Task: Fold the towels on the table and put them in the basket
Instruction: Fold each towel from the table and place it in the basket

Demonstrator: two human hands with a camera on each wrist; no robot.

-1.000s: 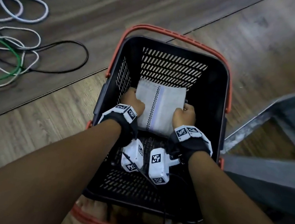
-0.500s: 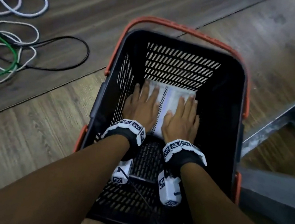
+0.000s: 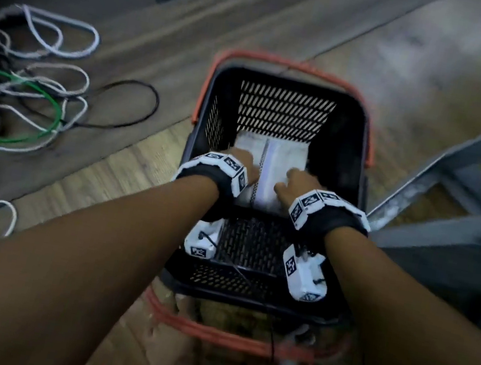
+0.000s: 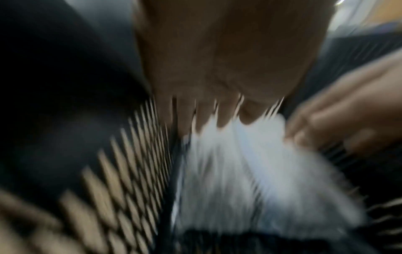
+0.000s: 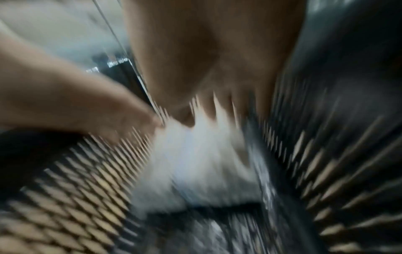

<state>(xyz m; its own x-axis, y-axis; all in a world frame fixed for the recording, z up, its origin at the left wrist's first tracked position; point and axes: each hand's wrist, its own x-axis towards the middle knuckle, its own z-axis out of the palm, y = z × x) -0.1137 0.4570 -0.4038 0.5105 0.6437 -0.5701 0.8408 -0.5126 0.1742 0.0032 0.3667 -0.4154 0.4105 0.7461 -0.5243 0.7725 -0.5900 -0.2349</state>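
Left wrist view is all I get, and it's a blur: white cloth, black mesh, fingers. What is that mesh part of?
Observer: A black basket with orange handles, standing on a wooden floor.
Operator: And where is the cloth in it?
Observer: It's a folded towel, lying flat at the far end of the basket's bottom.
Operator: Anything beside the basket?
Observer: A tangle of white, green and black cables on the floor to its left.
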